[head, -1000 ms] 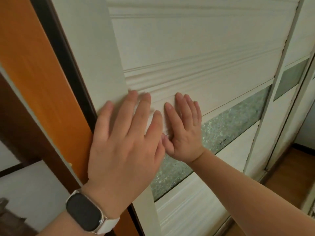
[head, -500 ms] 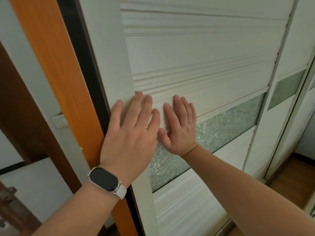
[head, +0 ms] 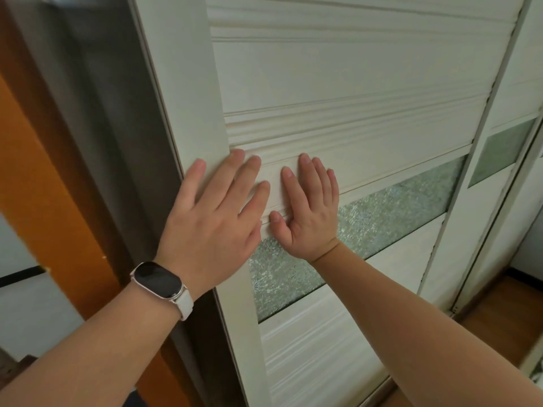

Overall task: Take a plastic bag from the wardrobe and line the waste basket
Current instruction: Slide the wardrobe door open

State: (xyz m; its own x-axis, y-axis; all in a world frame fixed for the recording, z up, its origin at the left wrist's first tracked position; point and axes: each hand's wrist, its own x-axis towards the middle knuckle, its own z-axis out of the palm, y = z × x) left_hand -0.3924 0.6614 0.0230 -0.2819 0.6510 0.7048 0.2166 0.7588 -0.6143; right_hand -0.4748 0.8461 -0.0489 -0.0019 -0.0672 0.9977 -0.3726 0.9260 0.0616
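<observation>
Fingers (head: 235,171) are lying straight and spread, gripping nothing. The left hand (head: 211,218) is pressing flat on the edge of the sliding wardrobe door (head: 352,77), and the right hand (head: 308,212) is pressing just beside it, above the frosted glass strip (head: 390,212). No plastic bag is showing; presumably it is inside. Best done by pushing sideways with even palm pressure, staying off the glass. The dim gap (head: 111,142) at the door's left edge is revealing no contents I can make out.
</observation>
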